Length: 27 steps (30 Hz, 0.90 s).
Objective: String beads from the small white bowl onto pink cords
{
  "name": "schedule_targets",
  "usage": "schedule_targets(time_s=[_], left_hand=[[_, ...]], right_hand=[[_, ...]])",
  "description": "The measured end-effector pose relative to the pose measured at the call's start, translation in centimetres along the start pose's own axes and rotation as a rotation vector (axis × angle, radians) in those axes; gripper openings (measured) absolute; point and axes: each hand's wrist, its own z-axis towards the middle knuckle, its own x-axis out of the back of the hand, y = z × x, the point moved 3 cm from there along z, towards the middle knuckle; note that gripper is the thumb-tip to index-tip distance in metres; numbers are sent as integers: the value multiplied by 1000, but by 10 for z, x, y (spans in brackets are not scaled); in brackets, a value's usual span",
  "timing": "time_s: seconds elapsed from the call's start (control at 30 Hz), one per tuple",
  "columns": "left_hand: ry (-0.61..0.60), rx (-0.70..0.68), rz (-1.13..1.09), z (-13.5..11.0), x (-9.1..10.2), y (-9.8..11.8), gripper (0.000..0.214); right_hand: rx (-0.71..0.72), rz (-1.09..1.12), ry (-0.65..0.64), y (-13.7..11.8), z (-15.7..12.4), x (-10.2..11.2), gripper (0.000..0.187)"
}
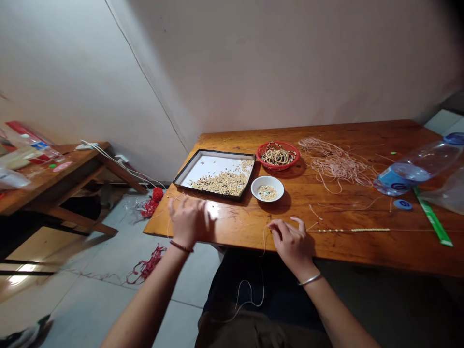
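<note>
My left hand [189,220] hovers over the near left part of the wooden table [362,251], fingers spread but smeared by motion, just in front of a black tray [188,170] of loose beads. My right hand [292,241] rests at the table's front edge with its fingers pinched on a thin pale cord [250,295]. That cord hangs down over my lap. To the right of this hand, a strand of threaded beads [357,230] lies along the table.
A small white bowl [267,188] of beads and a red basket [278,155] of bead bracelets stand behind my hands. A pile of loose cord [335,163], a plastic bottle [416,171], its blue cap [402,204] and a green ruler [433,220] lie right. A side table [54,179] stands left.
</note>
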Motion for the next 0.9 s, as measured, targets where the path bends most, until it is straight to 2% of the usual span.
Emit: schedule_targets(time_s=[0.1,0.17,0.3,0.37,0.47,0.77,0.83,0.9], left_hand=[[-11,-107,-128,-19,-6,62,24],[-41,-160,-214,-25,-14,92,26],[-150,-227,-354,-27,-33,118,28],[-183,-249,-425,-26,-38,121,21],[-190,-208,-496,-23,-38,117,17],[-351,-89,-493,-29,-16,85,16],[-309,-36,-611,-27,-4,73,20],[-190,41,-811,-23,14,57,40]], right_hand=[[21,4,-4,-2,1,0,9],[31,16,-2,-3,1,0,8],[56,46,1,-4,1,2,5],[68,54,2,-4,1,2,5],[61,32,9,-4,1,2,7],[-45,-73,19,0,1,-2,11],[-55,-86,18,0,1,-3,11],[-54,-90,20,0,1,-2,11]])
